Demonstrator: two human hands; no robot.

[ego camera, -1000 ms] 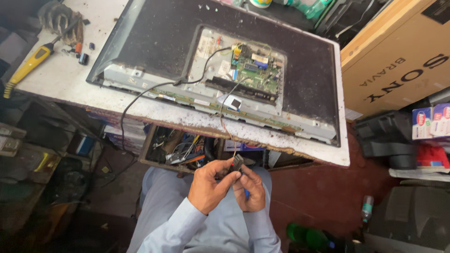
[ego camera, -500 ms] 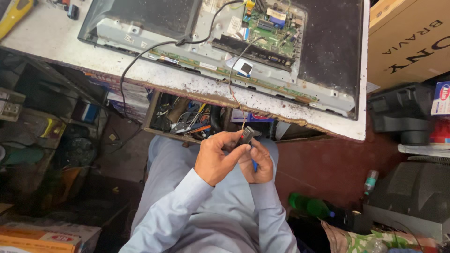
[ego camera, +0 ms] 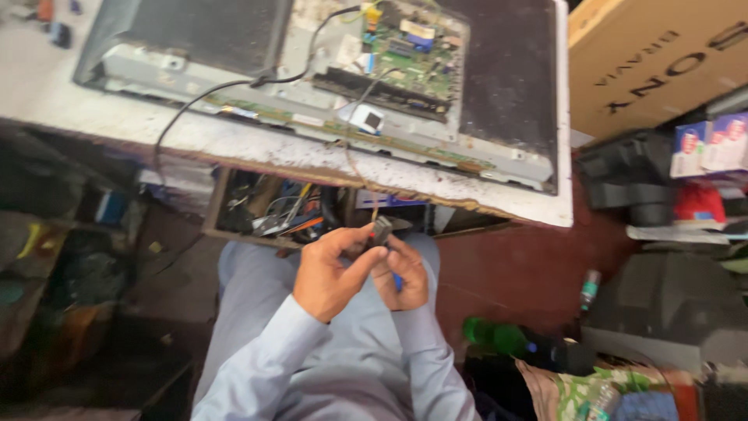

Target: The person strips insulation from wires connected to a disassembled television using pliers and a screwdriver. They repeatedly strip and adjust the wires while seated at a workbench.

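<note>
both hands meet over the person's lap, near the bottom middle of the view, just below the near edge of the table (ego camera: 499,204). the left hand (ego camera: 331,273) has its fingers (ego camera: 343,238) curled closed round a small dark tool (ego camera: 381,230), which looks like pliers or a cutter, though blur keeps me from telling which. the right hand (ego camera: 405,273) is pinched shut beside it, fingertips touching the same tool; a bit of blue (ego camera: 396,282), maybe a handle grip, peeps out under its fingers

a thin wire (ego camera: 366,175) runs down from the far side, off the opened television (ego camera: 327,78) lying face down on the table, to the tool. its end seems to sit at the tool's tip, but that spot is too small to be sure

judging by its look, the tool is small, stiff and light, easy to hold in one palm by the handles. the wire is thin, soft and limp, likely to slip or kink, so it is best pinched close to its free end. it is tied to the green circuit board (ego camera: 413,54) at its far end, and a hard tug could strain the joint there

a thicker black cable (ego camera: 202,97) loops off the television's left side, and an open drawer (ego camera: 269,210) of loose tools sits under the table
</note>
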